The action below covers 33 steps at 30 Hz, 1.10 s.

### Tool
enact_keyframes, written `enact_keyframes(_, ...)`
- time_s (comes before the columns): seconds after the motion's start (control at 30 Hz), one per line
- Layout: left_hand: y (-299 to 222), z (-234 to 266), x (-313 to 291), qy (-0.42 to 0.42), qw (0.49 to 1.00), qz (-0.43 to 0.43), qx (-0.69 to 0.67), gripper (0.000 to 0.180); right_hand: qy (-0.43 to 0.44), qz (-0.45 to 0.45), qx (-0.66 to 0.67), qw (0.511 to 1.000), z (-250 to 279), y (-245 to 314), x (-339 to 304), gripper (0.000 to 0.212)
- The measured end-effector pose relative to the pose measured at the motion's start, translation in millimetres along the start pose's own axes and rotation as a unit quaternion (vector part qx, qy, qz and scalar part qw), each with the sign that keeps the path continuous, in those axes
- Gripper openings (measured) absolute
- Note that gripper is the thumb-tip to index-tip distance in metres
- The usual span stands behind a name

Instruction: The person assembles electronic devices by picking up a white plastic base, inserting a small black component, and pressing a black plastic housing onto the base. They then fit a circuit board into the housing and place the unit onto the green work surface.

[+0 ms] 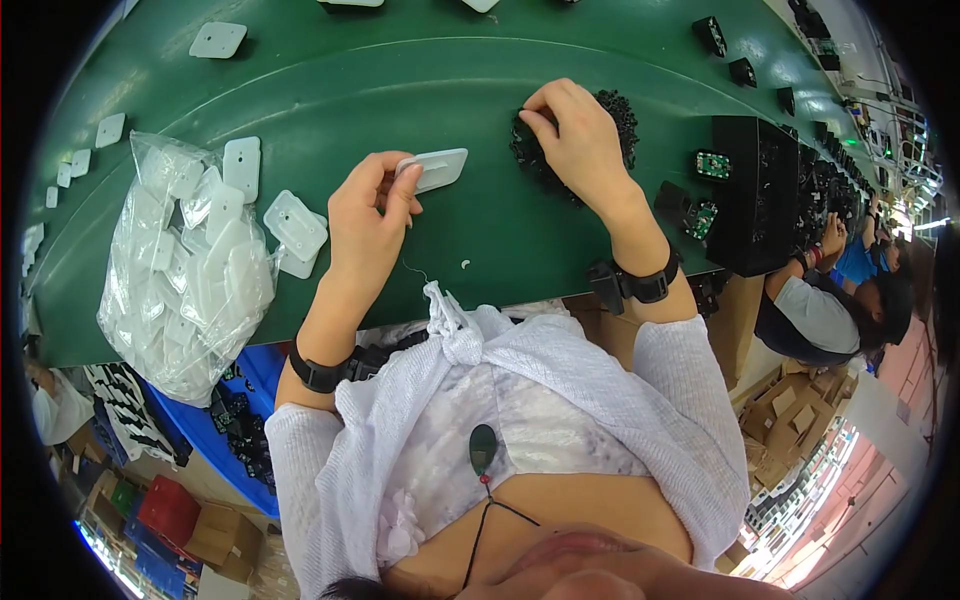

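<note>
My left hand (368,218) pinches one end of a flat white plastic plate (444,168) with rounded corners, held tilted above the green table. To its right, my right hand (582,145) reaches into a heap of small black parts (620,118). Thumb and fingertips are drawn together at the heap's left side; whatever they grip is too small to make out. Left of my left hand, a few loose white plates (296,226) overlap on the table, next to a clear plastic bag (150,290) full of similar plates.
A black box (745,195) stands on the right, with green circuit boards (712,165) in black housings beside it. More white plates (218,40) and black housings (710,36) lie along the far side. A blue bin (262,375) sits below the table's left edge. Another person (825,315) works at right.
</note>
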<state>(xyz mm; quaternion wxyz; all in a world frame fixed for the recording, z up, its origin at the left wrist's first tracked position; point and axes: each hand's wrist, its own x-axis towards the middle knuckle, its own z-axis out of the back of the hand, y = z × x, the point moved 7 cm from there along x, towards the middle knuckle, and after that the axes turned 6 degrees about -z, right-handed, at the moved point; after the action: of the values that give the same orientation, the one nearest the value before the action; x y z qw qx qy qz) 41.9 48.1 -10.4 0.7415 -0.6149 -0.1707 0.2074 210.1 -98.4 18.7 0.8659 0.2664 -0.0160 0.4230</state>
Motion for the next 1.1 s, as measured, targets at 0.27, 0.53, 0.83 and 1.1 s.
enact_keyframes(0.27, -6.1, -4.6, 3.9, -0.005, 0.997, -0.002, -0.079, 0.02, 0.054, -0.177, 0.242, 0.952, 4.7, 10.0, -2.8, 0.01)
enact_keyframes(0.53, -30.0, -15.2, 11.2, 0.008, 0.997, -0.074, -0.027, 0.024, 0.162, -0.217, 0.552, 0.789, -17.8, 47.3, -20.9, 0.017)
enact_keyframes(0.83, -45.4, -13.0, 6.2, -0.023, 0.972, -0.214, 0.089, 0.02, 0.167, -0.219, 0.557, 0.784, -23.0, 53.1, -20.5, 0.015)
enact_keyframes(1.1, -44.2, -7.2, 3.8, -0.048, 0.976, -0.206, 0.056, 0.018, 0.171, -0.228, 0.512, 0.81, -25.2, 54.2, -22.8, 0.012)
